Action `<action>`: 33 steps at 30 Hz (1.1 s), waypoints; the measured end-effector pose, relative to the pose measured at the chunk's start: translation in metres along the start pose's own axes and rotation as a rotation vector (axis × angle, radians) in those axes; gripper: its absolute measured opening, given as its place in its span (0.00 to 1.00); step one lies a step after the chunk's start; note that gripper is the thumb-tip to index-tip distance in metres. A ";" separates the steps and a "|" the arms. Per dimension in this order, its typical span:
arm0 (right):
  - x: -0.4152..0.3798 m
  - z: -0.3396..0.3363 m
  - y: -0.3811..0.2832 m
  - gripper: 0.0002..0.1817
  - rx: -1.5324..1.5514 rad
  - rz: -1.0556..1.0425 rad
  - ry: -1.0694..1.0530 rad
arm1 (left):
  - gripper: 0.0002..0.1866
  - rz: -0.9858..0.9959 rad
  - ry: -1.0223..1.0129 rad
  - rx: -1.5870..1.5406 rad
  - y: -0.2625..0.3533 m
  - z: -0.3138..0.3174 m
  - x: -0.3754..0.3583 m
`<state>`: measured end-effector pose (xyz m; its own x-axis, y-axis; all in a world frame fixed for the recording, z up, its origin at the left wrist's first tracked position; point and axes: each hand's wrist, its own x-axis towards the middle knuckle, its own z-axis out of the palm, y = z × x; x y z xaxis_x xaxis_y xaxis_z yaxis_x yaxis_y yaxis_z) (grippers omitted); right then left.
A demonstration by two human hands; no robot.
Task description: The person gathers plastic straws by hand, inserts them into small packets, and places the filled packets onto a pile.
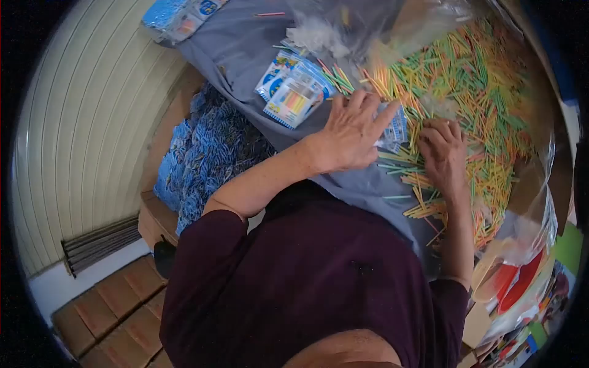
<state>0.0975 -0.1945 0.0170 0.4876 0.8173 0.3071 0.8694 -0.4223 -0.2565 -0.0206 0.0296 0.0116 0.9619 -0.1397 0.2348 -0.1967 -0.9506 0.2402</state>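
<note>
A big heap of thin green, yellow and orange sticks [472, 80] covers the right of the grey cloth [362, 190]. My left hand [356, 129] is over the cloth's middle, fingers spread, beside a small blue-and-white packet [394, 127] that it partly covers. To its left lie several flat printed packets [297, 95] with coloured sticks showing on them. At the heap's near left edge, my right hand [443, 147] rests with fingers curled down onto the sticks; what its fingertips hold, if anything, is hidden.
Clear plastic sheeting [546, 202] borders the heap. A blue-and-white package [184, 18] lies at the upper left, and a box of blue packets [208, 147] stands below the cloth. Red and orange containers [521, 282] are at the lower right, brown cartons [116, 300] at the lower left.
</note>
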 end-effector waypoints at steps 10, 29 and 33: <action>0.006 0.001 -0.007 0.08 0.054 0.002 0.030 | 0.14 -0.368 0.160 0.273 -0.178 -0.077 0.025; -0.027 -0.050 0.042 0.07 -0.191 0.157 0.345 | 0.14 0.102 0.046 0.467 -0.216 -0.038 0.046; -0.045 -0.062 0.089 0.08 -0.176 0.353 0.319 | 0.09 0.045 0.519 0.250 -0.171 -0.071 0.021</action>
<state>0.1578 -0.2931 0.0369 0.7304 0.4637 0.5015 0.6341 -0.7333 -0.2455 0.0197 0.2091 0.0418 0.7222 -0.0868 0.6862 -0.1233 -0.9924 0.0042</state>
